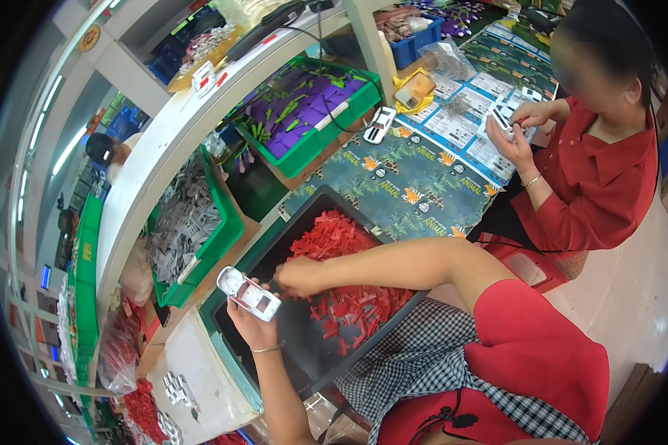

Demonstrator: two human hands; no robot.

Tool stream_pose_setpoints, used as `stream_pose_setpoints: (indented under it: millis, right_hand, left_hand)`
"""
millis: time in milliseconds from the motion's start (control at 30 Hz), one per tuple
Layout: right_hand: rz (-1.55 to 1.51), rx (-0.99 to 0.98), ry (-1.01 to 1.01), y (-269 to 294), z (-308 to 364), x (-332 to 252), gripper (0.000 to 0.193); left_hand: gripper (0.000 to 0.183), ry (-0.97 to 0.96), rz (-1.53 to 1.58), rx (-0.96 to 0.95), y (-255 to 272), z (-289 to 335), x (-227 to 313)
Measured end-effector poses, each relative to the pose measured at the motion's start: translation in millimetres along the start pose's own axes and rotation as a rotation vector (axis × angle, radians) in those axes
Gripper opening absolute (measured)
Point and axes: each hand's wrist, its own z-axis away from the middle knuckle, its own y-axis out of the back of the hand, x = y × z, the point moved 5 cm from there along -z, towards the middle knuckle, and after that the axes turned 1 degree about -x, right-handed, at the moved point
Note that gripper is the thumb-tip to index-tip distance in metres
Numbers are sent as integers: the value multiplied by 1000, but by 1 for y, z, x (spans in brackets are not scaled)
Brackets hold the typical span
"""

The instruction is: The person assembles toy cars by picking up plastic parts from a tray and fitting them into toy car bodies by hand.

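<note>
My left hand (pixel 252 328) is closed around a white toy car body (pixel 254 297), held up over the near left part of a black tray (pixel 309 362). A reddish patch shows in the car body. Just to its right, my right hand (pixel 298 277) is above the tray with its fingers bent together. Whatever those fingers hold, if anything, is hidden. Small red plastic pieces (pixel 364 311) lie heaped in the tray, beneath and beside my right forearm.
Left of the tray stands a green crate (pixel 234 226) of grey plastic parts; farther back, another green crate (pixel 375 93) holds purple and green pieces. A white toy car (pixel 379 124) rests on the patterned table cover (pixel 393 193). At right, a co-worker (pixel 594 170) handles a white toy car.
</note>
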Motion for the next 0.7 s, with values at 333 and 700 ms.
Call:
stream_pose_setpoints:
  millis: [333, 700]
  right_hand:
    - [-390, 389, -80, 35, -1, 3, 28]
    - [-231, 319, -25, 33, 6, -3, 16]
  left_hand:
    - [49, 50, -50, 109, 36, -8, -17]
    - [46, 57, 9, 33, 28, -9, -23]
